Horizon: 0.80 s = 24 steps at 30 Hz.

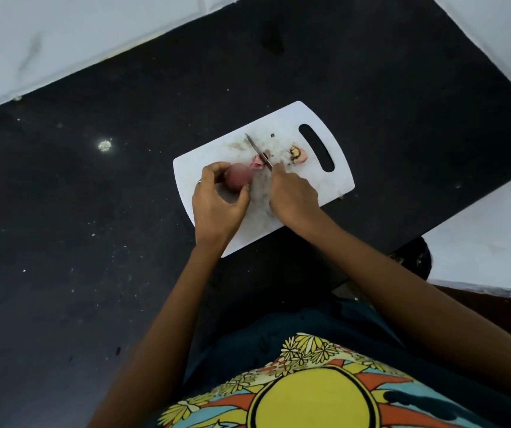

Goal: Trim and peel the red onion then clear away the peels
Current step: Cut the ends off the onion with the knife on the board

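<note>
On the white cutting board [217, 156], the left hand [217, 202] cups the red onion [239, 178], its grip closed round the sides. The right hand [292, 196] clasps the knife [258, 151]. The onion looks firm, round, probably slick; loose peels [258, 160] are light and brittle.

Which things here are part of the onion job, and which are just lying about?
In the job: red onion in left hand; knife in right hand; pink peel; trimmed end; cutting board.

Lying about: white specks on black counter; tiled wall.
</note>
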### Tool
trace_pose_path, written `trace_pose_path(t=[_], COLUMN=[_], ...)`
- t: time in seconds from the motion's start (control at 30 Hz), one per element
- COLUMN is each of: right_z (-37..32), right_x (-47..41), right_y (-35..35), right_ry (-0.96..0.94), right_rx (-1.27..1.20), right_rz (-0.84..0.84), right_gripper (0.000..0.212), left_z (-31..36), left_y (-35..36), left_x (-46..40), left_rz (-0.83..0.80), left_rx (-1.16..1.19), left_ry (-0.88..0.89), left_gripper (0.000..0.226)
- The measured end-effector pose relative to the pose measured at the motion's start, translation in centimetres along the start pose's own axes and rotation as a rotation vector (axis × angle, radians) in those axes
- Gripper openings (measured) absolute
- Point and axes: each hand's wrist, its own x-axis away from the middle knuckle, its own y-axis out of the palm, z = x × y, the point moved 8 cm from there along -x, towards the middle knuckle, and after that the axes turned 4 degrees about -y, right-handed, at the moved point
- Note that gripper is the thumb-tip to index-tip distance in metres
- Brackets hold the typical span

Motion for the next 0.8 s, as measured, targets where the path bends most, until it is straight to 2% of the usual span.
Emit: trace_pose_path(t=[0.1,0.3,0.4,0.47,0.57,0.8], right_z=[0.4,1.9,3.0,3.3,3.3,1.7], right_x=[0.0,0.4,0.1,-0.1,-0.6,-1.0], right_y=[-0.1,-3.0,-3.8,-4.1,-3.8,-1.5], right_ry=[-0.013,-0.049,-0.043,-0.047,-0.025,0.17], right_rx=[-0.069,-0.288,-0.295,-0.326,-0.428,-1.029], right_rz=[-0.001,0.284,0.336,0.351,0.304,-0.03], right_gripper=[0.025,0.028,0.026,0.017,0.027,0.032], left_z=[-0.1,-1.1,-1.1,-1.1,-1.1,0.2], left_y=[0.3,0.5,0.6,0.6,0.7,0.5], left_x=[-0.1,-0.3,-0.6,-0.7,-0.8,-0.5], left_rz=[-0.018,-0.024,-0.011,-0.009,-0.023,-0.055], left_rx=[-0.048,-0.108,-0.166,-0.169,-0.144,0.058], left_ry=[0.0,-0.04,-0.041,-0.053,-0.058,-0.049], left_gripper=[0.048,0.054,0.056,0.054,0.053,0.051])
